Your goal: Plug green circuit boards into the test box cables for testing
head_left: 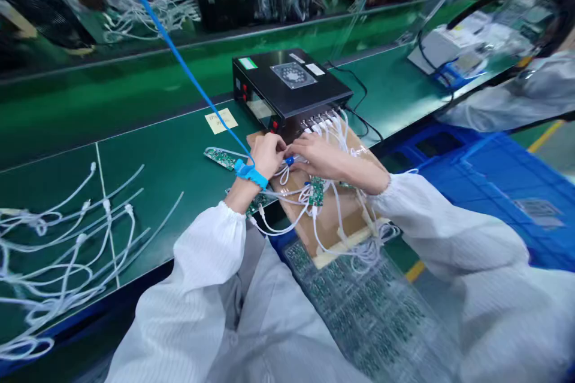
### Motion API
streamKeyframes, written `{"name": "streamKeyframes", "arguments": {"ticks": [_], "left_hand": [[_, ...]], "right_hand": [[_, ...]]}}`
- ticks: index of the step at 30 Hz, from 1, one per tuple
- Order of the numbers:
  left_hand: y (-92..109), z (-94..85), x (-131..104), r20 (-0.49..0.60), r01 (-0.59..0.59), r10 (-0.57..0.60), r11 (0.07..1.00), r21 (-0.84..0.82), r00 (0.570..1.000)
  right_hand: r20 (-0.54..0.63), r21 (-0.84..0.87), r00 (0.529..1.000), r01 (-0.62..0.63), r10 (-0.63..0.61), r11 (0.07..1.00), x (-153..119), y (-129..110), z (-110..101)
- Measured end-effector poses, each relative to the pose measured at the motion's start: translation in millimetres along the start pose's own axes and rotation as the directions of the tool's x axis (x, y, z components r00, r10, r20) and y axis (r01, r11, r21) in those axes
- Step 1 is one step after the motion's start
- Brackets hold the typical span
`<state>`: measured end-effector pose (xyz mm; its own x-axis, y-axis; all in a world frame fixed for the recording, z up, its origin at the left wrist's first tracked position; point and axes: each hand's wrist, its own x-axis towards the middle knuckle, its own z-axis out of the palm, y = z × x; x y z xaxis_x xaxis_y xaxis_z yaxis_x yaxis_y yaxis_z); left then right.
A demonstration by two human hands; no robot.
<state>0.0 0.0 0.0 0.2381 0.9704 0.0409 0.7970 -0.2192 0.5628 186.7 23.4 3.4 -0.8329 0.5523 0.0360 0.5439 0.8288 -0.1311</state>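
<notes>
My left hand (268, 154), with a blue wrist strap (250, 174), and my right hand (317, 154) meet in front of a black box (291, 87). Their fingers are closed around a white cable (284, 177), by a small blue piece (290, 161); the fingertips are partly hidden. Several white cables (335, 125) are plugged into the side of the box. Below my hands hangs a small green circuit board (316, 191) among the cables, over a brown cardboard sheet (330, 224). Another circuit board (220, 157) lies left of my left wrist.
Loose white cables (81, 251) spread over the green bench (148, 155) at left. A handwritten note (221, 121) lies near the box. Trays of circuit boards (359, 305) sit beside my legs, blue crates (503, 185) at right. Other people work across the bench and at right.
</notes>
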Motion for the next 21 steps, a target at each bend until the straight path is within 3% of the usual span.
{"name": "streamKeyframes", "arguments": {"ticks": [4, 9, 15, 21], "left_hand": [[1.7, -8.3, -3.0, 0.051, -0.045, 0.044, 0.999, 0.011, 0.998], [1.8, -16.0, -7.8, 0.192, -0.061, 0.055, 0.998, 0.026, 0.98], [-0.3, -16.2, -9.3, 0.193, -0.047, 0.076, 0.988, -0.149, 0.978], [2.0, -15.4, -6.4, 0.163, -0.086, 0.11, 0.985, -0.148, 0.98]], "right_hand": [[-0.007, -0.038, 1.0, 0.025, -0.026, 0.999, 1.4, 2.7, 2.0], [-0.027, -0.067, 1.0, -0.017, 0.016, 0.998, 1.6, 1.4, 2.7], [0.012, -0.044, 1.0, -0.004, 0.005, 0.999, 3.9, 0.0, -0.8], [0.072, -0.071, 0.996, -0.047, 0.052, 0.996, 5.0, -2.9, -6.4]]}}
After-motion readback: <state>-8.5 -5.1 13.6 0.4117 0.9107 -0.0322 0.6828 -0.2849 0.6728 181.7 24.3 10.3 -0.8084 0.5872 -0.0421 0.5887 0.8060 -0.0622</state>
